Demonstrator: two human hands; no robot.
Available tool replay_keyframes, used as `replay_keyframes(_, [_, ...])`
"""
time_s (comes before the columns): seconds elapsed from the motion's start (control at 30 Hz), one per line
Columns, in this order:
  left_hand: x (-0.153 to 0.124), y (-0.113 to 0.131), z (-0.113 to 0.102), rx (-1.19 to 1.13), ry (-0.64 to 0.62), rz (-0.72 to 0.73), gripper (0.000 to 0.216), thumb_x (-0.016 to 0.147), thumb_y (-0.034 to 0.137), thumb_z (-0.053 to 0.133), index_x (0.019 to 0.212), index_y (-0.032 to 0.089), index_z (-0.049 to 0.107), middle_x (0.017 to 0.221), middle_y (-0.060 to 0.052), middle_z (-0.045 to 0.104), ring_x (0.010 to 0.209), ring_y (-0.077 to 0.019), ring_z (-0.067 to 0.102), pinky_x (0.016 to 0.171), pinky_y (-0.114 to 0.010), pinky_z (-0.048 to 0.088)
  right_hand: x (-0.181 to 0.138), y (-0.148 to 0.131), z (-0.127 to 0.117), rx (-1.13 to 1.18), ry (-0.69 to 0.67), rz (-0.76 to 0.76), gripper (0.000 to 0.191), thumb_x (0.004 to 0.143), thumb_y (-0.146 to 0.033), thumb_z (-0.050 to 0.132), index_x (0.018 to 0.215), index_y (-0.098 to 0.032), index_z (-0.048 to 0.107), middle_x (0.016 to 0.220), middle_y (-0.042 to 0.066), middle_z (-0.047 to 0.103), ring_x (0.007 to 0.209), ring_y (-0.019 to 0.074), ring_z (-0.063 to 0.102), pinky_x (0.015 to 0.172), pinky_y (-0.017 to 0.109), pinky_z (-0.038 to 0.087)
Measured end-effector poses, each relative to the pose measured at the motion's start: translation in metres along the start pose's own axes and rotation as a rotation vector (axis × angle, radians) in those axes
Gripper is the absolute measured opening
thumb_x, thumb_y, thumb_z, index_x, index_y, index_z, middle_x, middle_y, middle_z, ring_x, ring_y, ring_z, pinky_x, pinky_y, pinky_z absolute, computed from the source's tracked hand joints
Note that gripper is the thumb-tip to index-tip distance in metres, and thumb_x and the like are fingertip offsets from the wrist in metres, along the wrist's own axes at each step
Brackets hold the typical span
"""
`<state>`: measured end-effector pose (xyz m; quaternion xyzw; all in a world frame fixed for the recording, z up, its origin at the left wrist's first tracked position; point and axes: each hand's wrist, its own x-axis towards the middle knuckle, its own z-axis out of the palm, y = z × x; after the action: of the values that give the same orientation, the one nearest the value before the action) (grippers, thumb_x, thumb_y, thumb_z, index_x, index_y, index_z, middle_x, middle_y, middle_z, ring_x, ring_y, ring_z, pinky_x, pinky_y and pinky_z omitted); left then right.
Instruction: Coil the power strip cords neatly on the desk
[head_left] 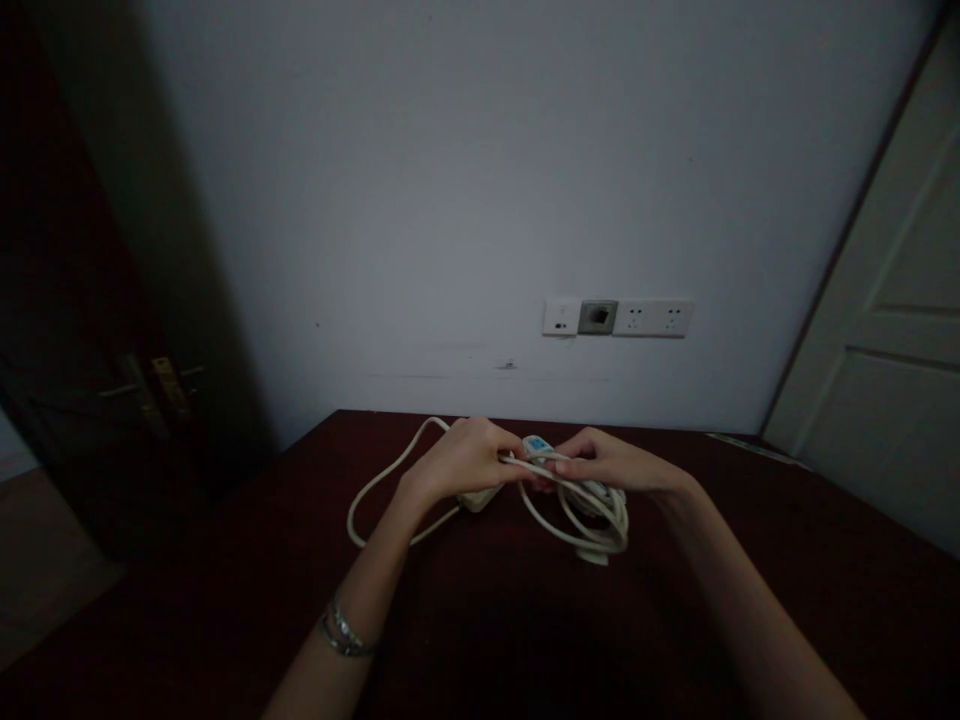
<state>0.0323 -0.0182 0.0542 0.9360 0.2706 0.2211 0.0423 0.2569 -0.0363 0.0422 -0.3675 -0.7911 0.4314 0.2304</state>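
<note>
A white power cable [616,520] is gathered into loose loops above the dark red table. My left hand [472,455] is closed, pinching a strand of it between thumb and fingers. Close beside it, my right hand [611,462] is closed around the upper part of the coil. Between the hands shows a white piece with a blue label [537,446]; its kind I cannot make out. Under my left hand lies a white block [478,498], which looks like the end of a power strip, mostly hidden. A single loop of cable [358,500] spreads out to the left.
The dark red table [450,620] meets a pale wall [420,200] carrying sockets [652,318] and a grey outlet plate [598,317]. A dark door with a handle [172,385] stands left. A white panelled door [892,330] rises at the right.
</note>
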Motion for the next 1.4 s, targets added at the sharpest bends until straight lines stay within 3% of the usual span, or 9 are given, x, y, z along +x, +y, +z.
replay_keyframes(0.23, [-0.004, -0.012, -0.01, -0.217, 0.048, -0.042, 0.027, 0.073, 0.04, 0.062, 0.078, 0.015, 0.072, 0.07, -0.004, 0.067, 0.061, -0.0095, 0.054, 0.058, -0.021, 0.036, 0.011, 0.014, 0.002, 0.352, 0.231, -0.041, 0.043, 0.076, -0.052, 0.057, 0.076, -0.012, 0.071, 0.075, 0.008, 0.068, 0.072, 0.0158, 0.061, 0.074, 0.031, 0.045])
replay_keyframes(0.43, [-0.018, -0.019, -0.033, -0.44, 0.011, -0.178, 0.026, 0.068, 0.038, 0.065, 0.072, 0.014, 0.072, 0.062, -0.002, 0.063, 0.055, -0.0084, 0.048, 0.052, -0.021, 0.034, 0.011, 0.024, -0.008, 0.401, 0.473, -0.015, 0.039, 0.072, -0.052, 0.062, 0.074, -0.014, 0.071, 0.072, 0.007, 0.068, 0.069, 0.0171, 0.062, 0.072, 0.031, 0.047])
replay_keyframes(0.6, [-0.019, -0.02, -0.036, -0.463, 0.146, -0.274, 0.025, 0.064, 0.04, 0.068, 0.067, 0.015, 0.072, 0.061, -0.002, 0.064, 0.056, -0.0092, 0.049, 0.053, -0.022, 0.035, 0.009, 0.028, -0.008, 0.312, 0.378, -0.058, 0.055, 0.073, -0.064, 0.052, 0.082, -0.013, 0.071, 0.076, 0.01, 0.068, 0.068, 0.0183, 0.061, 0.067, 0.029, 0.047])
replay_keyframes(0.77, [-0.007, -0.015, -0.022, -0.365, 0.144, -0.315, 0.034, 0.07, 0.047, 0.061, 0.072, 0.015, 0.072, 0.06, -0.002, 0.063, 0.053, -0.0091, 0.046, 0.05, -0.022, 0.031, 0.01, 0.024, -0.002, 0.232, 0.244, -0.129, 0.076, 0.065, -0.077, 0.045, 0.088, -0.01, 0.072, 0.08, 0.011, 0.068, 0.069, 0.0193, 0.06, 0.068, 0.03, 0.046])
replay_keyframes(1.0, [-0.002, -0.017, -0.011, -0.195, 0.142, -0.306, 0.038, 0.079, 0.045, 0.05, 0.081, 0.014, 0.071, 0.064, -0.003, 0.064, 0.058, -0.0116, 0.05, 0.054, -0.023, 0.033, 0.005, -0.004, 0.004, 0.039, 0.204, -0.118, 0.036, 0.078, -0.048, 0.057, 0.091, -0.018, 0.072, 0.087, 0.006, 0.069, 0.078, 0.0163, 0.06, 0.074, 0.028, 0.045])
replay_keyframes(1.1, [0.001, -0.016, -0.005, -0.206, 0.173, -0.252, 0.029, 0.082, 0.034, 0.05, 0.096, 0.017, 0.069, 0.091, -0.006, 0.069, 0.08, -0.0158, 0.058, 0.071, -0.028, 0.041, 0.006, -0.003, 0.005, 0.068, 0.189, -0.108, 0.035, 0.079, -0.045, 0.055, 0.089, -0.016, 0.072, 0.087, 0.007, 0.07, 0.079, 0.0169, 0.061, 0.075, 0.029, 0.045])
replay_keyframes(1.2, [0.003, -0.012, -0.001, -0.273, 0.16, -0.177, 0.033, 0.082, 0.023, 0.048, 0.112, 0.019, 0.061, 0.114, -0.007, 0.062, 0.101, -0.0178, 0.055, 0.088, -0.033, 0.039, 0.007, 0.003, 0.005, 0.143, 0.173, -0.102, 0.037, 0.08, -0.045, 0.054, 0.087, -0.014, 0.072, 0.082, 0.009, 0.07, 0.077, 0.0174, 0.063, 0.074, 0.03, 0.047])
replay_keyframes(1.3, [0.005, -0.009, 0.001, -0.389, 0.067, -0.1, 0.034, 0.084, 0.021, 0.045, 0.115, 0.017, 0.059, 0.117, -0.008, 0.061, 0.104, -0.0165, 0.054, 0.091, -0.032, 0.04, 0.007, 0.004, 0.005, 0.219, 0.17, -0.102, 0.037, 0.081, -0.045, 0.053, 0.085, -0.013, 0.072, 0.079, 0.009, 0.07, 0.075, 0.0171, 0.065, 0.074, 0.03, 0.048])
replay_keyframes(1.4, [0.007, -0.01, 0.004, -0.426, -0.002, -0.092, 0.032, 0.085, 0.03, 0.046, 0.11, 0.016, 0.061, 0.108, -0.007, 0.064, 0.095, -0.0159, 0.056, 0.083, -0.029, 0.042, 0.009, 0.002, 0.008, 0.294, 0.164, -0.067, 0.039, 0.08, -0.047, 0.054, 0.083, -0.012, 0.072, 0.074, 0.009, 0.07, 0.071, 0.0166, 0.065, 0.071, 0.029, 0.049])
